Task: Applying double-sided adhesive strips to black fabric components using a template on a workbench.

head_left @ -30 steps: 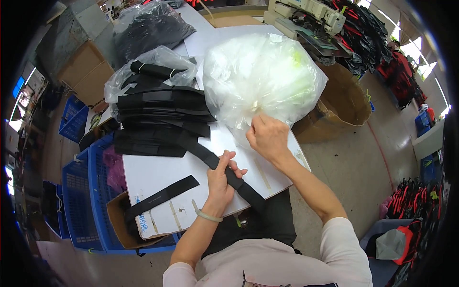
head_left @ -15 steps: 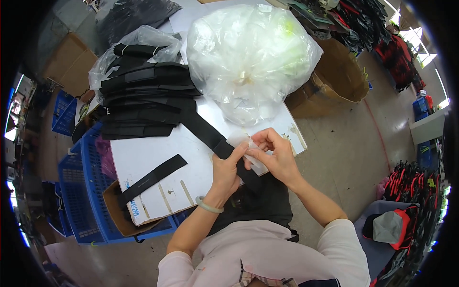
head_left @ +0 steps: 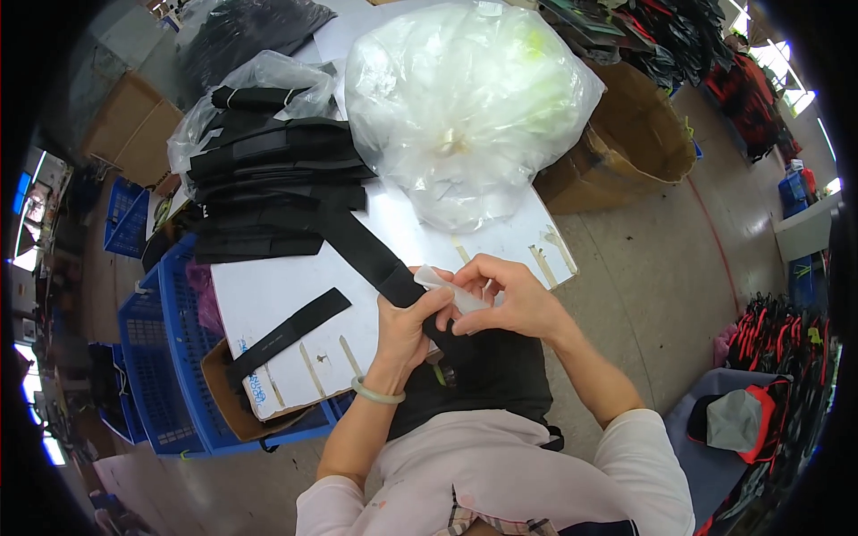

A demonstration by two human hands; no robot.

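Observation:
My left hand [head_left: 402,329] grips a long black fabric strap [head_left: 362,253] near its lower end, fingers closed around it. The strap runs up-left across the white tabletop [head_left: 259,288] to a stack of black straps [head_left: 268,192]. Over the strap, a thin translucent white sheet [head_left: 438,281], partly rolled or folded, lies between both hands. My right hand [head_left: 518,302] pinches its right part with thumb and fingers; some fingertips are hidden behind it. Another black strap [head_left: 290,332] slants over the table's left edge into a cardboard box [head_left: 217,380].
A large clear bag with white contents [head_left: 465,107] fills the table's far side. Blue plastic crates [head_left: 161,384] stand at the left. An open cardboard box [head_left: 626,134] is at the far right. A bin with a red, black and grey item [head_left: 737,420] stands lower right.
Both hands have shifted slightly, the left hand left and down with the strap. The white sheet has turned and now looks more rolled, with its end sticking out up-left.

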